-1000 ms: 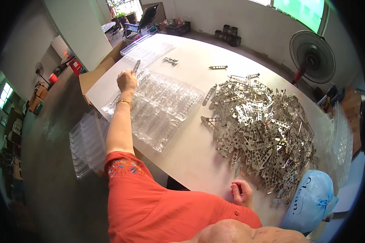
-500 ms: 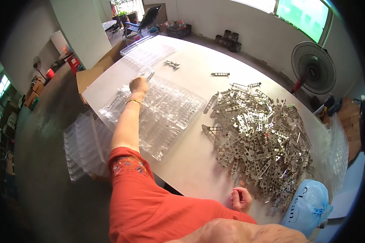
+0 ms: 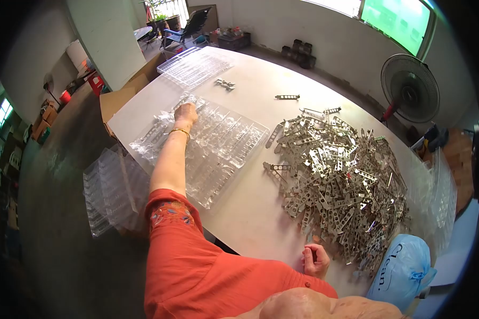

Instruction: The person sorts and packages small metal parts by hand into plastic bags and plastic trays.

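The left hand (image 3: 186,113) is at the tray (image 3: 226,139), its grip hidden; the right hand (image 3: 316,260) curls in a loose fist near the parts (image 3: 346,183), seemingly heaped for easy reach. The table (image 3: 255,220) supports the tray.

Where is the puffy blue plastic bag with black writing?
In the head view, the blue plastic bag is at the lower right, beside the heap of flat silvery metal strips and to the right of the person's right hand.
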Motion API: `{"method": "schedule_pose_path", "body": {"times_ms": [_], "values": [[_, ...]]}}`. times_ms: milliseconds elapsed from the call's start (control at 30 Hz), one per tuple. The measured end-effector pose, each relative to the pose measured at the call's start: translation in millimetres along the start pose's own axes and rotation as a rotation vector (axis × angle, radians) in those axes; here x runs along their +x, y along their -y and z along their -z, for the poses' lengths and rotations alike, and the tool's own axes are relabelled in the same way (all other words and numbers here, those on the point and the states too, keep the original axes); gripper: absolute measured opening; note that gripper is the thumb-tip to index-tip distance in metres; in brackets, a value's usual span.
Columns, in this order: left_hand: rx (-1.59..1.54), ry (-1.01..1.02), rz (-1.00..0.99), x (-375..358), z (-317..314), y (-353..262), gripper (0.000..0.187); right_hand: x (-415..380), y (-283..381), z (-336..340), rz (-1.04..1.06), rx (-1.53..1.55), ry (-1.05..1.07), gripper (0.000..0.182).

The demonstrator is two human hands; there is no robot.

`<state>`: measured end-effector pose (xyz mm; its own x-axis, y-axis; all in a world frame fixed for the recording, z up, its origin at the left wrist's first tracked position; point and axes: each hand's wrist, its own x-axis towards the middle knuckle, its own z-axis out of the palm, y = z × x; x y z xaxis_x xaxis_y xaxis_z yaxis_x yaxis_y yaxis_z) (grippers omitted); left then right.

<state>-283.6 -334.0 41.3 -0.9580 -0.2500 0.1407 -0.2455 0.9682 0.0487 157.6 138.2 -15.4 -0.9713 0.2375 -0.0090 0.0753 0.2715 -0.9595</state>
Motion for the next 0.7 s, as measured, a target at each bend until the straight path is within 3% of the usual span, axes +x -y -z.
{"method": "schedule_pose_path", "body": {"times_ms": [100, 233, 267, 300, 333, 367, 400, 500, 567, 600, 700], "values": [[-0.037, -0.168, -0.068, -14, 16, -16, 0.02, 0, -1, 1, 0.007, 0.025, 0.0, 0.005], [-0.277, -0.615, -0.627, -100, 51, -69, 0.005, 0, -9, 4, 0.066, 0.033, 0.046, 0.006], [-0.272, -0.657, -0.716, -139, 72, -92, 0.007, -1, -13, 10, 0.018, 0.033, 0.131, 0.011], [-0.205, -0.683, -0.766, -182, 94, -114, 0.013, 0, -5, 11, 0.019, 0.039, 0.077, 0.011], [-0.196, -0.71, -0.812, -215, 100, -133, 0.012, 1, 10, 10, -0.083, 0.155, 0.197, 0.016], [-0.343, -0.714, -0.878, -244, 100, -151, 0.004, 4, 20, 8, -0.178, 0.274, 0.324, 0.021], [-0.461, -0.757, -0.979, -266, 90, -169, 0.008, 7, 25, 6, -0.229, 0.359, 0.432, 0.033], [-0.61, -0.528, -1.167, -333, 79, -222, 0.024, 24, 48, -9, -0.159, 0.457, 0.7, 0.046], [-0.682, -0.498, -1.261, -362, 72, -250, 0.031, 30, 50, -22, -0.103, 0.451, 0.804, 0.049], [-0.685, -0.493, -1.311, -371, 72, -257, 0.031, 34, 52, -24, 0.054, 0.175, 0.854, 0.055], [-0.711, -0.508, -1.376, -383, 76, -266, 0.032, 28, 43, -32, 0.013, 0.465, 0.86, 0.062]]}}
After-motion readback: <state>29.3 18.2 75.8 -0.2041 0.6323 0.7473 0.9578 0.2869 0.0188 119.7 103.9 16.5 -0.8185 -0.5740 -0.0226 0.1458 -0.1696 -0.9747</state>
